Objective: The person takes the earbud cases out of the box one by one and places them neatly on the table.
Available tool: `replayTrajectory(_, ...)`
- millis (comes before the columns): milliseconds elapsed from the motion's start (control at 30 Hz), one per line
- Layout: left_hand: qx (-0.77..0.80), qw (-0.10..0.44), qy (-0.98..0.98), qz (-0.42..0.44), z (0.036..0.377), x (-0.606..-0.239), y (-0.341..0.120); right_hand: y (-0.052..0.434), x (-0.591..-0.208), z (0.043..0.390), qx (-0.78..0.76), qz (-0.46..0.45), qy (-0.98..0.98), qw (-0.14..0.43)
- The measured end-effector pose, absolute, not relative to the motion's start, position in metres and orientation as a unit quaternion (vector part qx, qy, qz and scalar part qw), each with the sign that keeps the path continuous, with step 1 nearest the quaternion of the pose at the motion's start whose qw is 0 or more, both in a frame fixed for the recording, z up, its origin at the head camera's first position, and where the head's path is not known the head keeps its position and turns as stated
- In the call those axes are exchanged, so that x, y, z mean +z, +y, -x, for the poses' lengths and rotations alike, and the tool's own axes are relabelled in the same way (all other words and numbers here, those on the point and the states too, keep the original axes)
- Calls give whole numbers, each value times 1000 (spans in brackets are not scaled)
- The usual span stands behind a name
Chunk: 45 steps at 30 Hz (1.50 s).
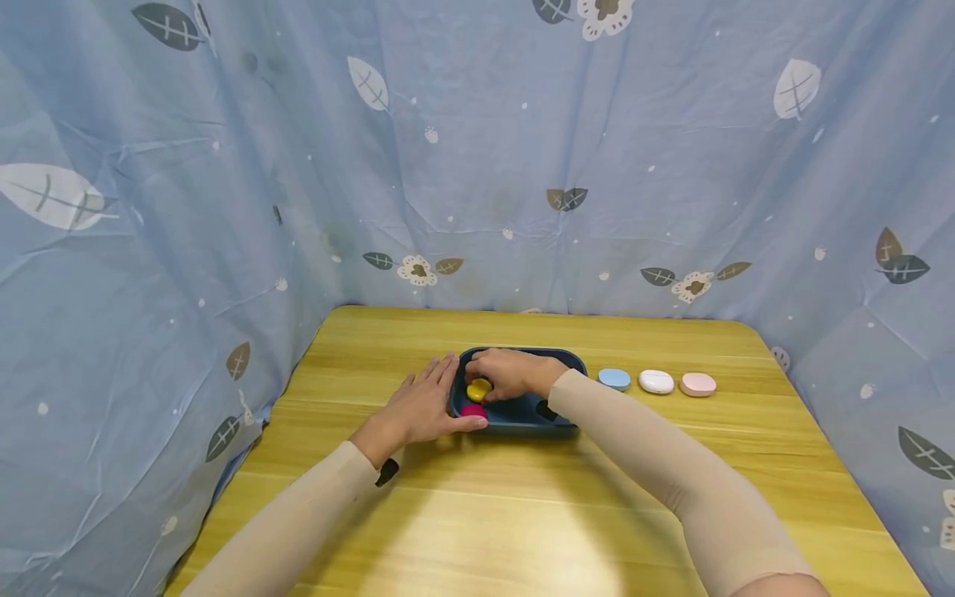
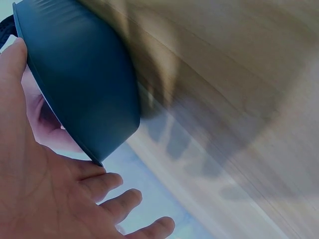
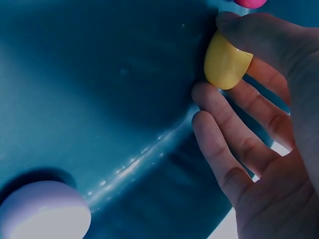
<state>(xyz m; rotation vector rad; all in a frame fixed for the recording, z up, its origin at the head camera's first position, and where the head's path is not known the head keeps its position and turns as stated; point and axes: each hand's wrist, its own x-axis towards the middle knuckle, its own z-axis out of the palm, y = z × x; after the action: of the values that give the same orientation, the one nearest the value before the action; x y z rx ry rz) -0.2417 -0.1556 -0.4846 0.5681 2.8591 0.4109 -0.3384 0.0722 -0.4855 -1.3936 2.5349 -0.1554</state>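
Right hand is over the dark blue tray, fingers curled round a yellow stone and pinching it just above or against the tray floor; the right wrist view shows the same yellow piece held between thumb and fingertips close to the tray's inner surface. Can't tell if it touches the floor yet. Left hand lies flat with straight fingers against the tray's left side, thumb along the near rim, bracing it; the left wrist view shows the tray's outer wall next to that palm. A magenta stone sits in the tray's near-left corner, and a pale lilac stone is also inside.

Outside, near the right half of the tabletop, a row just beside the tray: blue stone, white stone, pink stone.

Step in hand, as I judge it: setting the yellow piece into the tray. Next move likely calls for letting go cleanly, lifting clear of the rim, then reaching right to the blue one, nearest in the row, while the left hand braces.
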Motion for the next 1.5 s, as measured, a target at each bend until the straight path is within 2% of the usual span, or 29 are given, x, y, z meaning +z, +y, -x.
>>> replayTrajectory(633, 163, 101, 962, -193, 244, -492, -156, 114, -458, 322, -130, 467, 871, 82)
replayTrajectory(1100, 205, 121, 955, -178, 245, -490, -155, 180, -435, 304, -179, 425, 886, 56)
replayTrajectory(1500, 193, 119, 958, -178, 243, -490, -155, 260, -435, 279, -190, 357, 914, 21)
